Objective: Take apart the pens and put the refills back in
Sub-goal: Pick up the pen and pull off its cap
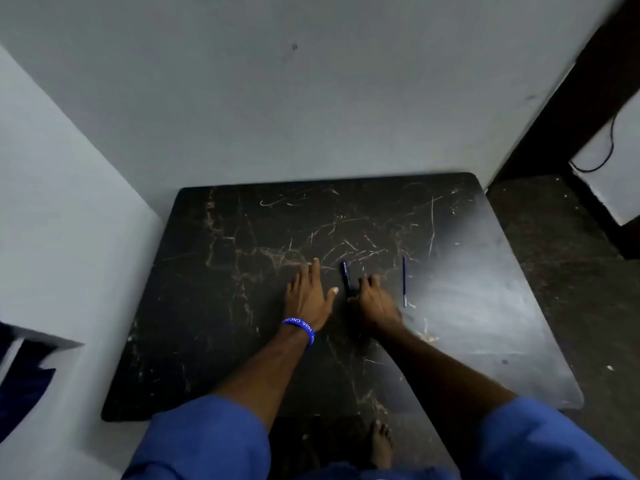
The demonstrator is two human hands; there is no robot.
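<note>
Now my right hand [374,303] curls loosely at the near end of the dark pen [346,276], not clearly gripping; its long axis points toward the table's [221,341] far edge. My left hand [309,295] lies flat, fingers spread, just beside. A thin refill [404,281] lies parallel, right.

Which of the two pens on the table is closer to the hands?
The thicker dark pen lying between both hands, beside the right hand. The thin blue one lies apart, further right.

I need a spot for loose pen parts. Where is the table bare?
Bare: the table left of the left hand, and its far strip by the wall. Crowded: the pen, right hand and refill.
</note>
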